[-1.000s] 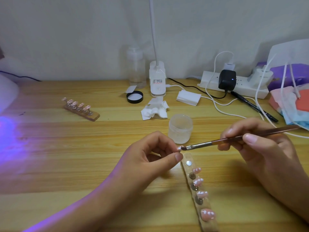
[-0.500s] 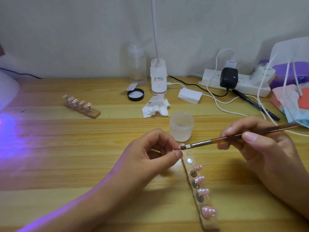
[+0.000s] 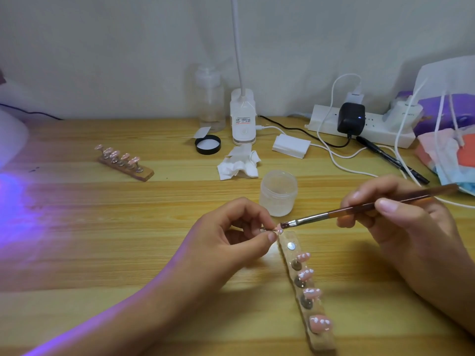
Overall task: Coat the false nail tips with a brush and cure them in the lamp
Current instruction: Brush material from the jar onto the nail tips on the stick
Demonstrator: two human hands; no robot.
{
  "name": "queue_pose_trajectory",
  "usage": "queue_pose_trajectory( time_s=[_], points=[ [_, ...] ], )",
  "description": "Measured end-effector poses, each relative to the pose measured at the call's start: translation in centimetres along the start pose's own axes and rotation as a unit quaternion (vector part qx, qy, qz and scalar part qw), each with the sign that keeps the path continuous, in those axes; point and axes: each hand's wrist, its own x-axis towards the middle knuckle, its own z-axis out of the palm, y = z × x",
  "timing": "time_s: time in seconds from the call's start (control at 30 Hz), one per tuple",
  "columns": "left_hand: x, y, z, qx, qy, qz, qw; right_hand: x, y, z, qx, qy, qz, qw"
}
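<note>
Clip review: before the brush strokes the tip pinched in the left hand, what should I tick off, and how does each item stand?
1. Nail tip pinched by the left hand: ok.
2. Brush held by the right hand, bristles at the nail tip: ok.
3. Bristles loaded with coating: cannot tell.
4. Free magnet on the wooden strip for putting the nail tip back: ok.
5. Open jar close by for a refill: ok.
6. Curing light on: purple glow on the table at left: ok.
</note>
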Motion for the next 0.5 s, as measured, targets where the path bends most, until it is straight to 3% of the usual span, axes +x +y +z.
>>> queue_pose_trajectory(
  time_s=[0.23, 0.5],
  points=[
    [-0.04, 0.08, 0.04, -0.001, 0.000, -0.001, 1.000, -0.13, 0.03, -0.02, -0.049, 0.008, 0.015, 0.999],
    [0.01, 0.05, 0.01, 0.008, 0.000, 0.002, 1.000, -0.07, -0.04, 0.06, -0.028, -0.005, 0.014, 0.999]
  ],
)
